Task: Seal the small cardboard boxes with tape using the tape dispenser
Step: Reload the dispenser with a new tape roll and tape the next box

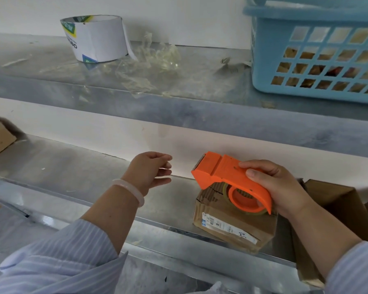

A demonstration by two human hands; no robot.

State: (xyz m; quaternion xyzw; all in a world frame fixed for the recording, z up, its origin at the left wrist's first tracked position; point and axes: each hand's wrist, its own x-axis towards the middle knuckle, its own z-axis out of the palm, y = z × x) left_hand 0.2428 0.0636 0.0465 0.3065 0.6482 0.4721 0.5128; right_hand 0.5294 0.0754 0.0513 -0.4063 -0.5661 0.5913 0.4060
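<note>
1 small cardboard box (232, 225) sits on the lower shelf (83, 172), our right hand (278, 187) gripping the tape dispenser (227, 179) just above it, left hand (151, 170) empty, fingers (164, 164) loosely curled; we judge taping unstarted, brown boxes (336, 200) waiting at right.

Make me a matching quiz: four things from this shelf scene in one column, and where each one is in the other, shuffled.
Things:
1 tape dispenser
2 blue basket
3 white roll
4 small cardboard box

Places:
A upper shelf, left
B lower shelf, under the dispenser
C upper shelf, right
D in the right hand

Pairs: 1-D, 2-C, 3-A, 4-B.
</note>
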